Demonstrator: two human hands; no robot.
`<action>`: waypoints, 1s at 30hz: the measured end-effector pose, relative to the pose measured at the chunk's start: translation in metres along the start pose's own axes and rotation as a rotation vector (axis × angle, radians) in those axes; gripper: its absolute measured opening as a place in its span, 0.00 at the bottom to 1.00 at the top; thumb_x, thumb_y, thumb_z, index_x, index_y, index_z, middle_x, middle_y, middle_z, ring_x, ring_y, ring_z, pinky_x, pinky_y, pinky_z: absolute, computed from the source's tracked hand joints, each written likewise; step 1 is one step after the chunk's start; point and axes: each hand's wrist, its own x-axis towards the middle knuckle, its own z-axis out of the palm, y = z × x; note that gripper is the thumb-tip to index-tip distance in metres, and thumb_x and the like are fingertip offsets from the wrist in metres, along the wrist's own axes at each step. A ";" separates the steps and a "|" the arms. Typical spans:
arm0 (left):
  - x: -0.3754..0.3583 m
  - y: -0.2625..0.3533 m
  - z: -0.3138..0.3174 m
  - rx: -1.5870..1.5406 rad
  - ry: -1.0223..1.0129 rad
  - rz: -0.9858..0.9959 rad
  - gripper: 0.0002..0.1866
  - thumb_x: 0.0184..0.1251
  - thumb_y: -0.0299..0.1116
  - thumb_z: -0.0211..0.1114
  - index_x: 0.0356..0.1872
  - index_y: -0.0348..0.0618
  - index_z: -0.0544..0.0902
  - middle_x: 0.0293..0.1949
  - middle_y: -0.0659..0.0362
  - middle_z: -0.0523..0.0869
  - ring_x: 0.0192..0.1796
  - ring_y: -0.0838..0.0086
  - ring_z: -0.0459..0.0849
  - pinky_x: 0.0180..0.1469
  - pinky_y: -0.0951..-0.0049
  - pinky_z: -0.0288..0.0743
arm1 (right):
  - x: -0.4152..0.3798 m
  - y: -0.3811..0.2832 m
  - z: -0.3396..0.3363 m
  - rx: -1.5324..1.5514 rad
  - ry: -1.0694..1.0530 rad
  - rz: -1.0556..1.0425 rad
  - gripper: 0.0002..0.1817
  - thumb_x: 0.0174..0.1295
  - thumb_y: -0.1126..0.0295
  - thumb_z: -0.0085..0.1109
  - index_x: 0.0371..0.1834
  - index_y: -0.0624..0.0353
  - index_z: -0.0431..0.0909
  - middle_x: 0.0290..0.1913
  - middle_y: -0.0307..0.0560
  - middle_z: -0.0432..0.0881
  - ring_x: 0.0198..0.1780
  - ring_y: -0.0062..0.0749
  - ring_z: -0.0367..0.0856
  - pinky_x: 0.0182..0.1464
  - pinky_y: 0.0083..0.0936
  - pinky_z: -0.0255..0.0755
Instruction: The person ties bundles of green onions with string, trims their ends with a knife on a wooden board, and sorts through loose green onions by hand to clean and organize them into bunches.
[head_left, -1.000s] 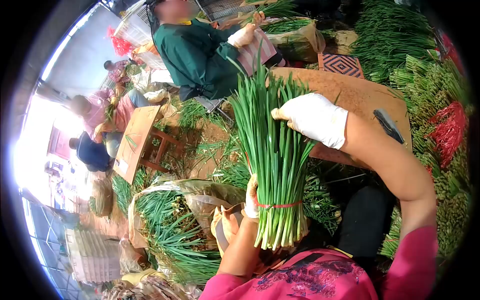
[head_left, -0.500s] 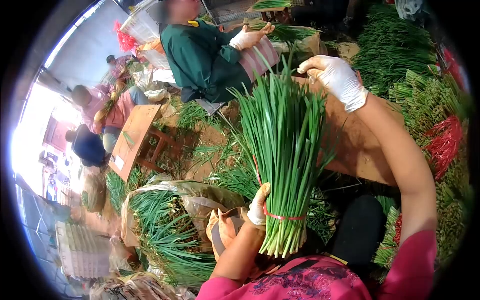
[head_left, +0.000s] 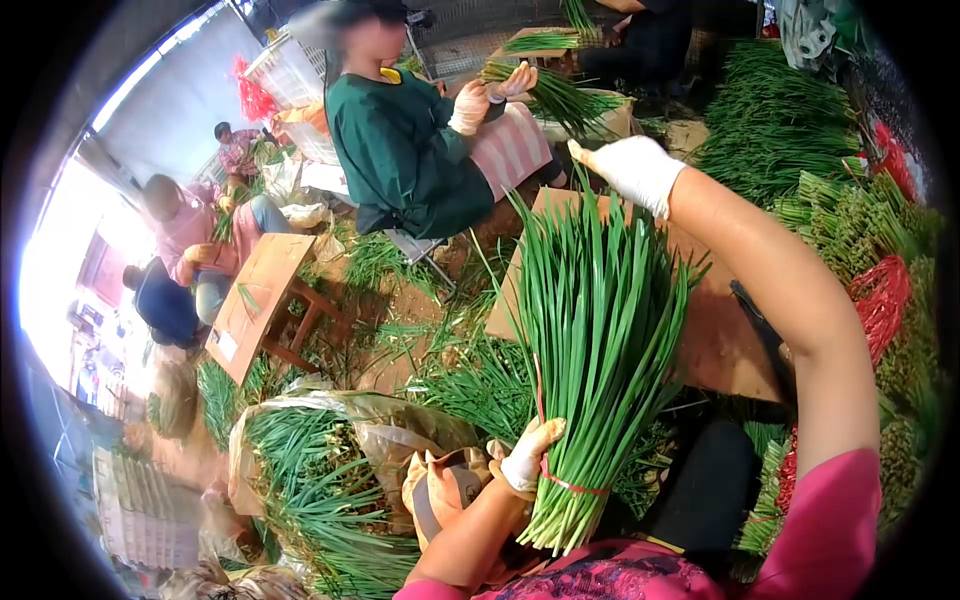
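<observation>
My gloved left hand (head_left: 528, 458) is closed around the lower part of a thick bunch of garlic chives (head_left: 600, 340), held upright with a slight tilt. A red tie (head_left: 575, 487) circles the bunch near its pale cut ends, and a red strand runs up its left side. Above the leaf tips is my gloved right hand (head_left: 632, 172), one digit stretched out to the left. Its other fingers are partly hidden at the leaf tips, and nothing shows gripped in it. Behind the bunch stands a brown wooden table (head_left: 715, 335).
An open sack of chives (head_left: 330, 460) lies at my left. Tied bundles (head_left: 835, 225) and red ties (head_left: 880, 300) are piled at my right. Ahead sits a co-worker in green (head_left: 405, 160) handling chives. A small wooden table (head_left: 262, 290) stands on the leaf-strewn floor.
The bunch has moved lower and leans more to the right at its top. My right hand has shifted left and slightly down, a digit now extended. The co-worker's hands have come together at the chives.
</observation>
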 end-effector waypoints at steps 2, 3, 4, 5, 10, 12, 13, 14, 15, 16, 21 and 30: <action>-0.001 0.001 -0.002 0.015 -0.044 -0.035 0.25 0.62 0.37 0.63 0.59 0.36 0.71 0.49 0.53 0.83 0.48 0.68 0.83 0.53 0.66 0.78 | 0.001 0.003 0.016 0.012 -0.029 -0.031 0.20 0.72 0.60 0.33 0.47 0.55 0.77 0.32 0.55 0.83 0.36 0.50 0.83 0.42 0.40 0.76; -0.001 0.001 -0.002 0.009 -0.045 -0.031 0.26 0.62 0.37 0.63 0.59 0.36 0.71 0.49 0.53 0.83 0.48 0.68 0.83 0.53 0.66 0.78 | -0.004 0.000 0.016 0.047 -0.048 -0.049 0.17 0.70 0.62 0.37 0.44 0.56 0.79 0.31 0.54 0.83 0.36 0.50 0.83 0.41 0.40 0.76; -0.002 0.001 -0.001 0.004 -0.045 -0.028 0.26 0.62 0.38 0.63 0.59 0.36 0.71 0.49 0.53 0.83 0.49 0.68 0.83 0.53 0.67 0.78 | -0.008 -0.001 0.014 0.100 -0.053 -0.119 0.12 0.61 0.67 0.48 0.35 0.56 0.82 0.32 0.54 0.84 0.37 0.48 0.84 0.42 0.39 0.76; -0.003 0.001 0.002 -0.003 -0.045 -0.025 0.26 0.62 0.38 0.63 0.59 0.36 0.71 0.49 0.53 0.83 0.49 0.68 0.83 0.53 0.67 0.78 | -0.006 -0.002 0.013 0.193 -0.186 -0.019 0.09 0.52 0.70 0.53 0.31 0.55 0.84 0.31 0.54 0.84 0.37 0.47 0.84 0.42 0.38 0.76; -0.004 0.006 -0.004 -0.015 -0.128 -0.040 0.24 0.63 0.40 0.62 0.55 0.35 0.75 0.48 0.54 0.83 0.49 0.69 0.83 0.54 0.67 0.77 | 0.001 0.047 0.016 0.994 0.463 0.104 0.11 0.56 0.75 0.49 0.31 0.58 0.84 0.28 0.46 0.85 0.30 0.26 0.81 0.32 0.20 0.72; -0.001 0.002 -0.020 -0.025 -0.126 0.004 0.22 0.64 0.40 0.61 0.54 0.35 0.75 0.47 0.53 0.83 0.49 0.68 0.83 0.53 0.67 0.77 | -0.016 0.105 -0.010 1.469 0.921 0.365 0.09 0.62 0.75 0.49 0.36 0.61 0.82 0.30 0.40 0.84 0.22 0.14 0.71 0.26 0.13 0.64; -0.001 -0.002 -0.029 -0.046 -0.121 0.021 0.22 0.65 0.40 0.61 0.53 0.34 0.76 0.47 0.53 0.83 0.48 0.68 0.83 0.53 0.66 0.78 | -0.027 0.117 -0.017 1.566 0.916 0.399 0.10 0.65 0.75 0.48 0.36 0.62 0.82 0.31 0.37 0.83 0.20 0.12 0.66 0.24 0.11 0.61; 0.000 -0.005 -0.037 -0.066 -0.116 0.039 0.21 0.65 0.40 0.60 0.52 0.34 0.76 0.46 0.53 0.84 0.48 0.67 0.83 0.52 0.65 0.78 | -0.043 0.115 -0.025 1.603 0.899 0.440 0.10 0.66 0.73 0.48 0.39 0.62 0.81 0.29 0.35 0.80 0.20 0.10 0.64 0.24 0.09 0.59; -0.001 0.001 -0.032 -0.119 -0.134 0.053 0.20 0.65 0.40 0.60 0.51 0.35 0.76 0.47 0.52 0.83 0.48 0.65 0.83 0.53 0.62 0.78 | -0.064 0.104 -0.036 1.557 0.853 0.381 0.12 0.68 0.70 0.46 0.41 0.63 0.80 0.27 0.33 0.78 0.20 0.09 0.63 0.24 0.09 0.58; -0.003 0.007 -0.028 -0.172 -0.152 0.067 0.19 0.66 0.41 0.60 0.50 0.36 0.76 0.47 0.52 0.83 0.49 0.63 0.83 0.53 0.59 0.78 | -0.088 0.097 -0.043 1.521 0.811 0.346 0.12 0.68 0.69 0.46 0.41 0.63 0.80 0.27 0.33 0.78 0.21 0.09 0.65 0.25 0.09 0.60; -0.013 0.029 -0.023 -0.265 0.077 0.249 0.22 0.65 0.45 0.60 0.55 0.43 0.74 0.50 0.50 0.82 0.49 0.60 0.83 0.53 0.55 0.79 | -0.178 0.021 0.072 0.856 -0.274 0.269 0.28 0.66 0.51 0.49 0.62 0.61 0.71 0.34 0.49 0.84 0.34 0.30 0.81 0.33 0.26 0.73; 0.018 0.043 0.001 -0.409 0.199 0.674 0.36 0.61 0.57 0.58 0.65 0.44 0.66 0.63 0.49 0.71 0.60 0.48 0.72 0.62 0.41 0.66 | -0.233 0.020 0.222 1.274 0.024 0.907 0.12 0.60 0.61 0.54 0.33 0.57 0.82 0.35 0.46 0.84 0.35 0.37 0.83 0.39 0.34 0.74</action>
